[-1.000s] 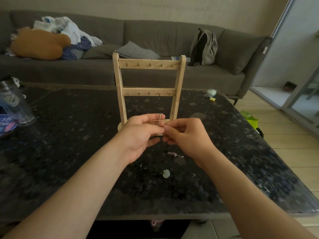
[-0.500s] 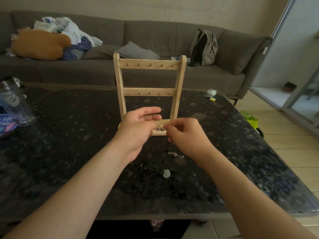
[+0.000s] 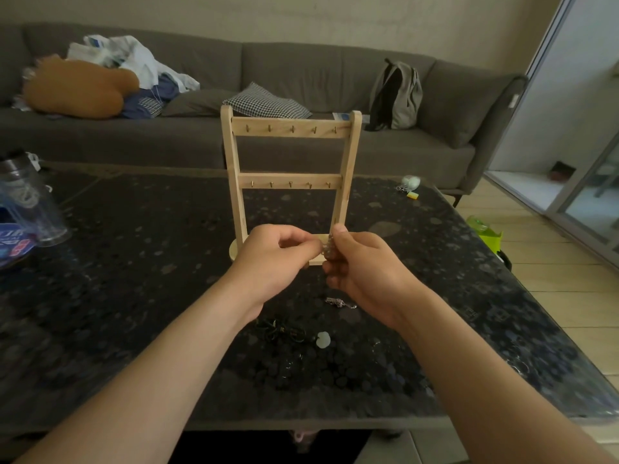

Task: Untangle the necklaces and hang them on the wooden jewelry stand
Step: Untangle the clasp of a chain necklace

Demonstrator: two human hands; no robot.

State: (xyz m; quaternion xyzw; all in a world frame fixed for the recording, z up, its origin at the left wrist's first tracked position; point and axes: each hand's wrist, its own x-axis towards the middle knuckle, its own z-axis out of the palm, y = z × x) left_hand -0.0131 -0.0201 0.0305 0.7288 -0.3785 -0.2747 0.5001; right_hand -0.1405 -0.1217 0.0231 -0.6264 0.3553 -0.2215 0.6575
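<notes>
necklace (image 3: pixel 328 246): beaded strand, bunched up, held in the air between both hands, just in front of the stand's base
left hand (image 3: pixel 276 259): fingers curled, fingertips pinch the necklace from the left
right hand (image 3: pixel 365 276): thumb up, fingers curled round the necklace; touches the left hand at the fingertips
stand (image 3: pixel 290 184): wooden, upright on the tabletop behind the hands; two crossbars with small hooks, hooks bare
silver chain (image 3: pixel 340 302): lies on the tabletop, under the right hand
black cord (image 3: pixel 281 333): tangled heap on the tabletop, beside the left wrist
pendant (image 3: pixel 323 339): pale, just right of the black cord; attached or not, cannot tell
tabletop (image 3: pixel 134 262): dark, speckled
bottle (image 3: pixel 33 202): clear, stands at the tabletop's left edge
sofa (image 3: pixel 301 72): grey, behind the tabletop
backpack (image 3: pixel 397 95): grey, leans upright on the sofa, right of the stand
cushion (image 3: pixel 268 103): checked, on the sofa seat behind the stand
clothes (image 3: pixel 134 65): heaped at the sofa's left end
</notes>
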